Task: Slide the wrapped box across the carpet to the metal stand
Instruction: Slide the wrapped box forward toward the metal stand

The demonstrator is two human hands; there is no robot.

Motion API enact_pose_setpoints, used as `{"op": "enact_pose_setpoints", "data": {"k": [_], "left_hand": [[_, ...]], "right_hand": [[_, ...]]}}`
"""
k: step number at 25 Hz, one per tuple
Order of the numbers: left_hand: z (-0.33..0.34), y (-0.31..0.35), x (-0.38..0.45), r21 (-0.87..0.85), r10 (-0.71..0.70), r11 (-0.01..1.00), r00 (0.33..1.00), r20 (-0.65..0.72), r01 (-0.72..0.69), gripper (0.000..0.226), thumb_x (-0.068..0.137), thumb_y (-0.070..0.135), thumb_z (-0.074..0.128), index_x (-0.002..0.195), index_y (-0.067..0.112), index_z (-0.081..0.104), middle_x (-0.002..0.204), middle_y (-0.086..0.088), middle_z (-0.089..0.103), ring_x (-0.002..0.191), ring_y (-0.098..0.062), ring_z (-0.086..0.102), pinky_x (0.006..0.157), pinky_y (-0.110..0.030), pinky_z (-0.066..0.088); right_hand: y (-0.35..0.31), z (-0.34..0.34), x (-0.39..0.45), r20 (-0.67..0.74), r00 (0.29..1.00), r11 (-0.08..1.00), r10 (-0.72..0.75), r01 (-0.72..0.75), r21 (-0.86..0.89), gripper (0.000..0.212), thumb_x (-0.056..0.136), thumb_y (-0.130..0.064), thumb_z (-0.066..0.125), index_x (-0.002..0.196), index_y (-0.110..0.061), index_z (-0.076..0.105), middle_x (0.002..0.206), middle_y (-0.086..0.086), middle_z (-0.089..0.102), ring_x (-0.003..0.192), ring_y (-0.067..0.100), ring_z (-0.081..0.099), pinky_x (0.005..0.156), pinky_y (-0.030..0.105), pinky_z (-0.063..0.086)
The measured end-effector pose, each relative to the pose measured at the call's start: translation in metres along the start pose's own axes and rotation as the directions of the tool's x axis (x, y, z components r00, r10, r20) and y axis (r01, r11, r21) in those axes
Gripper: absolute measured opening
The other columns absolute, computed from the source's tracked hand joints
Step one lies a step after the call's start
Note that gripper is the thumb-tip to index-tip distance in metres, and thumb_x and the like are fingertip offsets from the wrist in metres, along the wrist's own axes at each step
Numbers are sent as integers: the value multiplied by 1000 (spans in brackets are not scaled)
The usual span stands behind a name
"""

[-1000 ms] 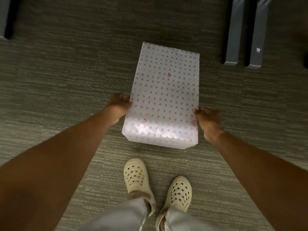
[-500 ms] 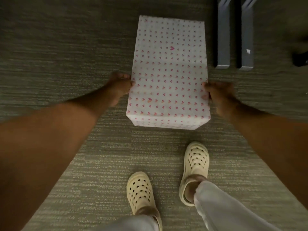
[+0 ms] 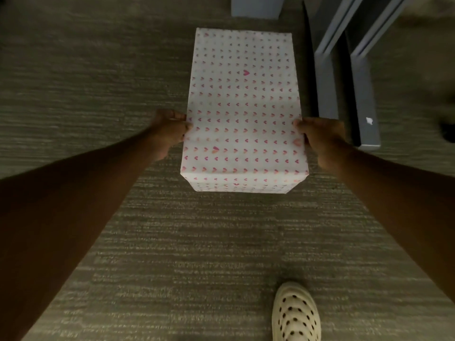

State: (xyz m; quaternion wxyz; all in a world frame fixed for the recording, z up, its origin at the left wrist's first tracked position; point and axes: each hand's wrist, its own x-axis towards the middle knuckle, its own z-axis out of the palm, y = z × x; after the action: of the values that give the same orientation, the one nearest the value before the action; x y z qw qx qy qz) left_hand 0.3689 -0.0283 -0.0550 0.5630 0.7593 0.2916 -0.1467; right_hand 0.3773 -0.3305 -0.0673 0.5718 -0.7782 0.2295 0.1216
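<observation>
The wrapped box (image 3: 242, 112), white paper with small pink hearts, lies flat on the grey-green carpet (image 3: 184, 254) in the upper middle of the head view. My left hand (image 3: 170, 132) grips its left edge and my right hand (image 3: 320, 139) grips its right edge, both near the box's near end. Two grey metal stand feet (image 3: 328, 89) run alongside the box's right side, only a narrow strip of carpet apart from it. The second foot (image 3: 364, 99) has a white chip near its tip.
Another grey metal block (image 3: 256, 7) sits just beyond the box's far end at the top edge. My cream perforated clog (image 3: 295, 313) stands at the bottom right. A dark blurred object (image 3: 448, 129) lies at the right edge. Carpet stretches open to the left.
The box has slid forward and rightwards along the carpet with both hands on its sides, so it now lies beside the metal feet. I have stepped forward; only one clog shows.
</observation>
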Motion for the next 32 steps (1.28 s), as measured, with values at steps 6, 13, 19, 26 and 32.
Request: {"op": "enact_pose_setpoints", "data": {"k": [6, 13, 19, 26, 32], "left_hand": [[6, 14, 47, -26, 22, 999, 999, -49, -23, 14, 90, 4, 59, 101, 12, 62, 114, -7, 62, 99, -19, 62, 77, -27, 52], [11, 30, 87, 39, 39, 999, 997, -74, -36, 8, 92, 8, 59, 94, 15, 62, 114, -7, 63, 106, -24, 62, 83, -34, 55], [16, 37, 107, 53, 40, 998, 997, -61, -37, 7, 90, 9, 60, 94, 15, 63, 111, -8, 66, 102, -25, 64, 87, -39, 55], [24, 35, 110, 69, 18, 998, 995, -93, -11, 10, 92, 7, 57, 98, 12, 64, 110, -9, 63, 97, -22, 63, 75, -31, 53], [28, 42, 100, 224, 50, 974, 995, -85, -30, 27, 93, 17, 58, 118, 6, 58, 116, -11, 63, 98, -25, 62, 72, -33, 50]], "right_hand": [[-10, 15, 52, -12, 1000, 1000, -16, 16, 9, 26, 87, -35, 72, 107, -18, 68, 117, 3, 71, 105, 21, 69, 91, 41, 58], [-23, 26, 89, -20, 999, 998, -47, 47, 28, 16, 90, -30, 70, 97, -16, 66, 112, 2, 67, 100, 19, 65, 80, 30, 55], [-24, 26, 116, -46, 998, 999, -41, 42, 4, 45, 81, -38, 77, 114, -9, 64, 116, 9, 69, 104, 26, 69, 89, 43, 59], [-17, 28, 127, -45, 998, 999, -46, 45, -30, 34, 81, -38, 77, 104, -14, 72, 109, 8, 72, 90, 22, 73, 78, 40, 62], [-26, 31, 116, -92, 988, 979, -123, 106, -174, 41, 86, -42, 72, 116, -14, 67, 107, 5, 72, 68, 8, 69, 48, 20, 53]]}}
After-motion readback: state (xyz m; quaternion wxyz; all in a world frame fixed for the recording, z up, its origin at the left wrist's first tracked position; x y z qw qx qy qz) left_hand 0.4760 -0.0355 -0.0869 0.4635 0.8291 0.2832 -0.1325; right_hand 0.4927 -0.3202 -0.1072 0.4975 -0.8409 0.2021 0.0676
